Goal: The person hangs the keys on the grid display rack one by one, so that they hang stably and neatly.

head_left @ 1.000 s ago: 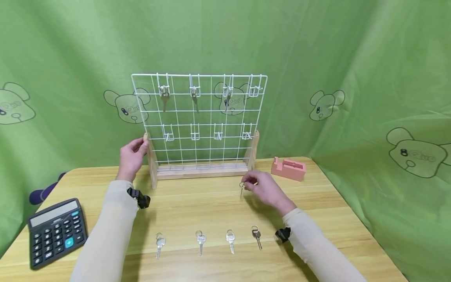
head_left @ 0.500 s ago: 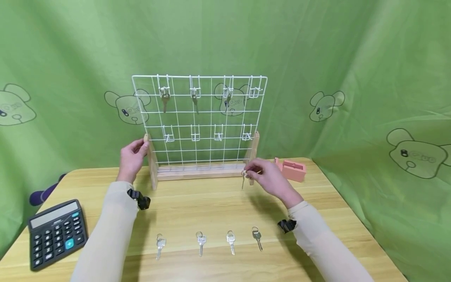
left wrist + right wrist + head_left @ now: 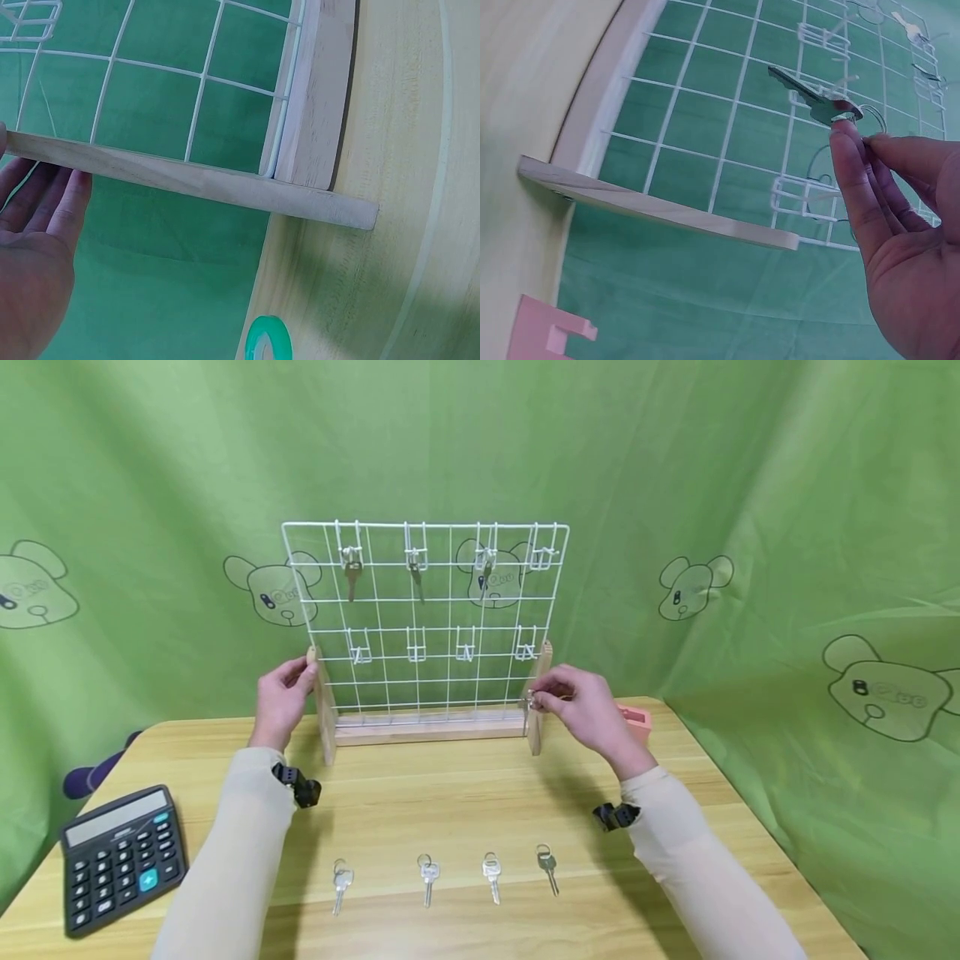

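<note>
A white wire grid rack point(image 3: 431, 733) on a wooden stand stands at the back of the table. At its left wooden upright point(image 3: 202, 180), my left hand point(image 3: 281, 703) pinches the top between thumb and fingers. My right hand point(image 3: 592, 714) pinches a key ring point(image 3: 877, 112) between thumb and fingertips, and its silver key point(image 3: 829, 106) points away from the fingers. In the head view this hand is in front of the right upright point(image 3: 546, 664). Keys hang from three upper hooks, one being the left key point(image 3: 352, 578). The top right hook point(image 3: 542, 558) and lower hooks point(image 3: 416, 652) are bare.
Several ringed keys lie in a row on the table near the front, among them a darker key point(image 3: 548, 864) at the right. A black calculator point(image 3: 123, 860) is at the left. The pink block-like holder point(image 3: 639, 720) behind my right hand is partly hidden.
My right hand has risen from near the tabletop, moving up and slightly right with the key to the right upright. It now covers part of the pink holder. My left hand stays put.
</note>
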Action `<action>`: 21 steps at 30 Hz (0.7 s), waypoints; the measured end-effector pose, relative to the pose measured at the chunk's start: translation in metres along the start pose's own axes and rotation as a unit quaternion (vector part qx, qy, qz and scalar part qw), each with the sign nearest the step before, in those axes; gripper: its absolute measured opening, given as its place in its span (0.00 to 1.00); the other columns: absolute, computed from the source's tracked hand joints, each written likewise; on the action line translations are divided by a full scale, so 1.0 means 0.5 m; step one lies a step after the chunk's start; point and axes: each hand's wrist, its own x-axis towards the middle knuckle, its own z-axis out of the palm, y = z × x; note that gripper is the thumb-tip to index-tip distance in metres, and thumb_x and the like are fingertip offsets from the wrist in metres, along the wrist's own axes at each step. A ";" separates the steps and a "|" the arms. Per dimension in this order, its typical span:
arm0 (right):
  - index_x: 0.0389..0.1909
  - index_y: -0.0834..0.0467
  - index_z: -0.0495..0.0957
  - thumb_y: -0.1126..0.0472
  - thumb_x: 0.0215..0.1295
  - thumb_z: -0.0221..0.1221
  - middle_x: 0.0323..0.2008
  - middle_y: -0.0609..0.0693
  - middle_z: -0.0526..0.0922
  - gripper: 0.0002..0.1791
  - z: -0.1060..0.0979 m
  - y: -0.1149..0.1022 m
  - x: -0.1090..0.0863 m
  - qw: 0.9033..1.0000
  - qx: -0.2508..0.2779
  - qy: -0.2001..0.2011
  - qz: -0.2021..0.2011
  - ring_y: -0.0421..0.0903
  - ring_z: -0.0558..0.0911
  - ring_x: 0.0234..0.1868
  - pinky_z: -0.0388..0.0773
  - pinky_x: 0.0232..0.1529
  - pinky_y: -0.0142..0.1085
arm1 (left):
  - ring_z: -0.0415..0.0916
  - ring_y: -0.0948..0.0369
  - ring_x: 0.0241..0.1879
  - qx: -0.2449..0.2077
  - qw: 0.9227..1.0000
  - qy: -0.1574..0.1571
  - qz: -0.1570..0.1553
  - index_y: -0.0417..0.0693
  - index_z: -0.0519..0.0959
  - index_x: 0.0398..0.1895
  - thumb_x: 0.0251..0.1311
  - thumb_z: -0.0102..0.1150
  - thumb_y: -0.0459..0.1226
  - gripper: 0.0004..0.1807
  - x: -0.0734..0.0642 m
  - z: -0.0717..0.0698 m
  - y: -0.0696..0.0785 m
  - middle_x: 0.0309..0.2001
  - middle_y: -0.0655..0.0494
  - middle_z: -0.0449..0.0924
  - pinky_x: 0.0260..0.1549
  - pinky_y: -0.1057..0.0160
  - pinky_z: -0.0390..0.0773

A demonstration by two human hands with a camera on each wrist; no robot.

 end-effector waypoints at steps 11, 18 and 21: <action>0.43 0.64 0.81 0.73 0.64 0.62 0.38 0.54 0.83 0.08 -0.027 -0.036 0.027 0.999 0.017 0.033 0.009 0.49 0.84 0.36 0.85 0.37 0.34 | 0.70 0.50 0.62 -0.003 1.000 0.000 0.005 0.39 0.66 0.69 0.72 0.52 0.43 0.27 0.002 0.001 -0.003 0.65 0.40 0.70 0.62 0.60 0.71; 0.46 0.66 0.80 0.72 0.65 0.60 0.39 0.57 0.83 0.09 -0.039 -0.054 0.047 0.998 0.046 0.048 0.020 0.53 0.84 0.38 0.84 0.39 0.32 | 0.70 0.50 0.62 -0.001 1.000 0.001 0.008 0.39 0.66 0.69 0.72 0.52 0.44 0.28 0.002 -0.001 -0.002 0.65 0.40 0.70 0.62 0.60 0.71; 0.46 0.67 0.79 0.72 0.66 0.60 0.39 0.59 0.83 0.09 -0.046 -0.062 0.055 0.995 0.069 0.059 0.029 0.54 0.84 0.39 0.84 0.41 0.33 | 0.70 0.49 0.62 0.000 1.000 0.000 0.007 0.39 0.66 0.69 0.72 0.53 0.44 0.28 0.003 -0.001 -0.002 0.65 0.40 0.70 0.62 0.60 0.71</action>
